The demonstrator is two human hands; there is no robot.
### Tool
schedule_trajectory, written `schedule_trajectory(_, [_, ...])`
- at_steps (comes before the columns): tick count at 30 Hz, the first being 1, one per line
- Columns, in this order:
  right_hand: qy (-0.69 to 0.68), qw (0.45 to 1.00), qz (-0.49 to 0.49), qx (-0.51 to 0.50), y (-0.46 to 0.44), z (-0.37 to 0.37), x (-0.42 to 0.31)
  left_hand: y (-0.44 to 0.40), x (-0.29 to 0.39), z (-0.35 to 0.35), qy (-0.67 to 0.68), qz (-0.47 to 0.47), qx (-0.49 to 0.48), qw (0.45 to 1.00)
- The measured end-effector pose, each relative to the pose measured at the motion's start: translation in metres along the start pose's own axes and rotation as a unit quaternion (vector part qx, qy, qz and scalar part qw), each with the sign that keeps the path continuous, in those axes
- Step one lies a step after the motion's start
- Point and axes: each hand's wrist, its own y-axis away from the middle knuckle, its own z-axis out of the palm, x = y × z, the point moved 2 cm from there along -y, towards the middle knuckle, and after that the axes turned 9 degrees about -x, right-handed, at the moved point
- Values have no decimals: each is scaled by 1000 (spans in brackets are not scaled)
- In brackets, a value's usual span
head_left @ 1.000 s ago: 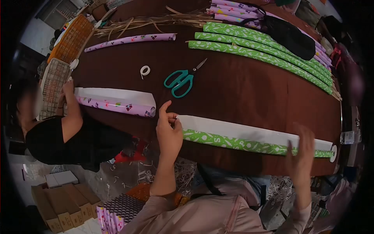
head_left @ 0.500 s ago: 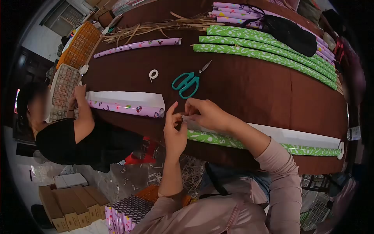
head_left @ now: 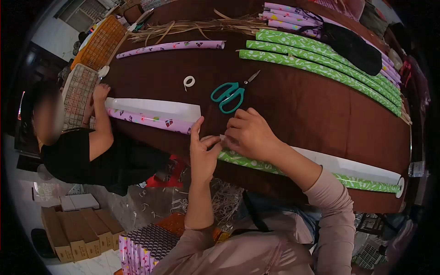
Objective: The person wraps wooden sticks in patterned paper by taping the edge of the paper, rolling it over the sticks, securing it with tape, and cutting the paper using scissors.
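A green patterned wrapping paper roll [head_left: 350, 181] lies along the near table edge, its white inner side showing as a loose flap [head_left: 341, 162]. My left hand [head_left: 204, 155] holds the roll's left end between thumb and curled fingers, with the index finger pointing up. Bent over the paper's left corner, my right hand [head_left: 251, 137] has its fingertips closed on the flap's edge; whether tape is between them is hidden. Teal-handled scissors [head_left: 228, 96] lie just beyond my right hand. A small white tape roll [head_left: 189, 82] rests to their left.
A co-worker [head_left: 87, 142] at left handles a purple wrapping paper roll [head_left: 151, 118]. Finished green rolls [head_left: 321, 68], purple rolls [head_left: 293, 19] and a black cloth bag [head_left: 353, 48] lie at the back. Brown strips [head_left: 192, 30] cross the far side. A white disc [head_left: 400, 187] stands at the green roll's right end.
The view has turned slightly, shifting the table items to the right. My right hand's fingers have curled lower over the paper's corner. The co-worker's hand has risen from the purple roll's far end.
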Motion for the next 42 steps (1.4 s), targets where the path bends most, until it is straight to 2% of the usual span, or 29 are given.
schedule_trajectory(6, [19, 1000, -18, 2, 0, 4, -3, 1, -5, 2, 21, 29, -3, 999])
schedule_trajectory(10, [19, 1000, -21, -3, 1, 10, -3, 1, -8, 1, -21, 51, -1, 998])
schedule_trajectory(16, [-30, 999, 42, 2, 0, 12, -3, 1, -9, -1, -40, 54, 1, 998])
schedule_trajectory(18, [-101, 989, 108, -15, 1, 13, 0, 1, -8, -1, -58, 54, 5, 997])
schedule_trajectory(24, [-103, 988, 111, -15, 1, 10, 1, 1, -8, 0, -50, 60, -6, 997])
schedule_trajectory(25, [-103, 988, 112, -14, 1, 10, 0, 1, -7, 0, -88, 63, -1, 994])
schedule_trajectory(33, [-278, 926, 255, -7, 3, 8, 9, -3, 5, -7, -205, 107, -23, 973])
schedule_trajectory(35, [-282, 927, 248, 8, 4, 12, 11, -8, 0, -12, -240, 150, -42, 958])
schedule_trajectory(38, [-291, 923, 250, 15, 3, 8, 9, -7, 4, -5, -281, 130, -23, 951])
schedule_trajectory(42, [-303, 916, 261, -5, 2, 4, 9, -8, 6, 1, -247, 110, -15, 963])
